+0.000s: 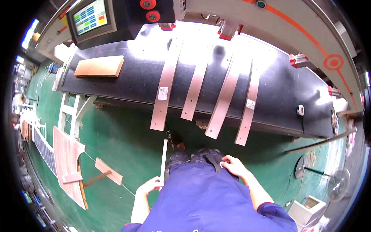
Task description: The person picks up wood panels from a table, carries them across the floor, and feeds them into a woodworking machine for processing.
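Observation:
At my left side, my left hand (149, 187) is closed on the lower part of a long, narrow, pale strip (164, 159), which points up toward the table. My right hand (234, 166) is at my right hip, its fingers closed beside a dark strap (213, 161); a small whitish bit shows at the fingertips, too small to name. Several long pinkish-brown boards lie across the black table (139, 79), their near ends overhanging its edge. White labels sit on the leftmost board (159, 110) and the rightmost board (247, 116).
A short tan board stack (98, 66) lies at the table's left. A tape measure (300, 110) rests at its right. Above hangs a machine with a touch screen (91, 17) and red-tipped clamps (227, 34). Boards (65, 166) lean at left; a fan (338, 183) stands at right.

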Demonstrator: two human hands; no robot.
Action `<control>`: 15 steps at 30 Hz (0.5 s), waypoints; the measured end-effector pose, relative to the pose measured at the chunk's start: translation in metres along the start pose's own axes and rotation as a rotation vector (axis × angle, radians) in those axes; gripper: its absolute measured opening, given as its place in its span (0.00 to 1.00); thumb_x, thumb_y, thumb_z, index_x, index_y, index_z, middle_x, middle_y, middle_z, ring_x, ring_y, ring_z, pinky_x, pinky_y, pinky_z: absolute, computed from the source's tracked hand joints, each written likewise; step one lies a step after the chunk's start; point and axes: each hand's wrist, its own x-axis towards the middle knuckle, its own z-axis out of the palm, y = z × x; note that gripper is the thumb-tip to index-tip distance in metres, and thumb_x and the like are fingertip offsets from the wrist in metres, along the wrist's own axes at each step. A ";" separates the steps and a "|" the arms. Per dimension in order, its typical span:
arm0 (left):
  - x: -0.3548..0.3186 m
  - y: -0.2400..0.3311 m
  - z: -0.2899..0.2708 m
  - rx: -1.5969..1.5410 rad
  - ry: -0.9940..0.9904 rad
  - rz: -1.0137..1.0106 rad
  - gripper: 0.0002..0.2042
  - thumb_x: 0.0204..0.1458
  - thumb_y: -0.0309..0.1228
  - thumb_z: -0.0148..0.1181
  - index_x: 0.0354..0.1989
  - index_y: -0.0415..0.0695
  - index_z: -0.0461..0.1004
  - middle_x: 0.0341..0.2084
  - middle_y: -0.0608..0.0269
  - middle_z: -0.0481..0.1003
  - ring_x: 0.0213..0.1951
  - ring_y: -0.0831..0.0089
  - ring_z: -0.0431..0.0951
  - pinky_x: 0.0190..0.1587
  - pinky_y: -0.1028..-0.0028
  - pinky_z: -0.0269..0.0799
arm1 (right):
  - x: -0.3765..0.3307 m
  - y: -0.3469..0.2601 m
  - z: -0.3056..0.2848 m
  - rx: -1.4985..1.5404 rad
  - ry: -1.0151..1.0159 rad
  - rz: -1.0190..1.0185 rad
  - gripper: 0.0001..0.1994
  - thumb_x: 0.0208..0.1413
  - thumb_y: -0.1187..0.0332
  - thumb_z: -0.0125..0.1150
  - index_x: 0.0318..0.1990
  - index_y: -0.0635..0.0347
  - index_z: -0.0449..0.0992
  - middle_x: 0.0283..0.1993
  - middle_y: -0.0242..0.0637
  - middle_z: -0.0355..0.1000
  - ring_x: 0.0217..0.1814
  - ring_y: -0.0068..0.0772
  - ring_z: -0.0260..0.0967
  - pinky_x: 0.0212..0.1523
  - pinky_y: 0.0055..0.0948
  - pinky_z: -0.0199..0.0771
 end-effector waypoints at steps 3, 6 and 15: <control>-0.005 0.061 -0.038 0.165 -0.038 -0.108 0.15 0.54 0.38 0.64 0.45 0.44 0.72 0.36 0.64 0.77 0.41 0.73 0.79 0.53 0.69 0.72 | -0.005 -0.051 0.023 -0.189 0.129 -0.079 0.20 0.56 0.58 0.59 0.50 0.65 0.75 0.45 0.49 0.76 0.46 0.44 0.75 0.49 0.39 0.74; 0.029 0.064 -0.083 0.311 -0.109 -0.176 0.14 0.54 0.39 0.65 0.44 0.46 0.72 0.34 0.69 0.76 0.38 0.79 0.76 0.52 0.73 0.72 | 0.004 -0.071 0.035 -0.109 0.156 -0.008 0.21 0.56 0.57 0.59 0.50 0.63 0.75 0.44 0.49 0.76 0.46 0.45 0.75 0.49 0.39 0.75; 0.027 0.099 -0.116 0.386 -0.106 -0.303 0.13 0.54 0.41 0.64 0.43 0.51 0.71 0.31 0.77 0.74 0.33 0.84 0.73 0.42 0.79 0.70 | 0.032 -0.227 0.005 0.000 0.403 -0.153 0.12 0.56 0.59 0.59 0.39 0.59 0.75 0.29 0.45 0.76 0.34 0.50 0.76 0.38 0.45 0.75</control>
